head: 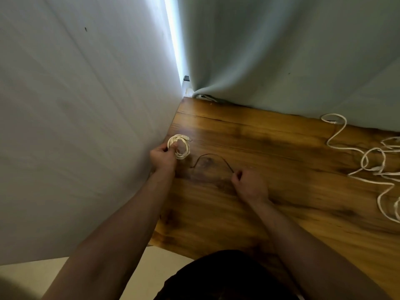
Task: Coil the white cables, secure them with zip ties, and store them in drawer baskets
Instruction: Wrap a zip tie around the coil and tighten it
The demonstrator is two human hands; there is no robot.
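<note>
A small coil of white cable [182,148] rests on the wooden table [270,191] near its left edge, by the wall. My left hand [162,156] grips the coil's left side, with a finger through the loop. A thin dark zip tie [211,159] arches over the table between my hands. My right hand [249,184] pinches the tie's right end. The tie's left end lies near the coil; I cannot tell whether it touches it.
Loose white cables [372,161] lie tangled at the table's right side, running off the frame. A pale wall [86,126] stands close on the left and a grey curtain [281,61] hangs behind the table. The table's near corner is by my body.
</note>
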